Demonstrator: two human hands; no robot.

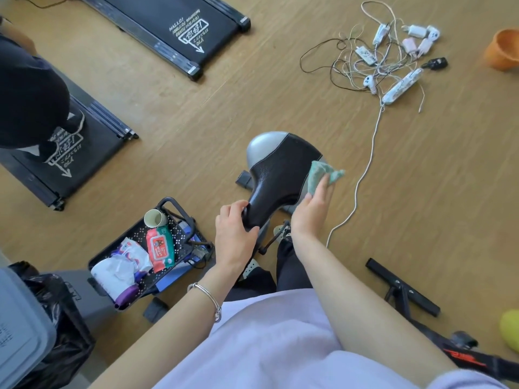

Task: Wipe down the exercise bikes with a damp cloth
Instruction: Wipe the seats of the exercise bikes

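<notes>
Bike seat, black and grey: left hand grips its narrow nose. Right hand, fingers flat, presses green cloth against the seat's right edge.

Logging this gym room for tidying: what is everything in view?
saddle: one, black-grey, centre
cloth: one, teal, against the saddle's side
treadmills: two, black, upper left
cart: one, black, beside the saddle
wipes pack: one, red-green, in the cart
cup: one, pale, in the cart
power strip: one, white, upper right
pot: one, orange, right edge
bin: one, grey, lower left
other person: one, dark-clothed, upper left
left hand: one, bare, gripping the saddle's nose
right hand: one, bare, pressing the cloth
</notes>
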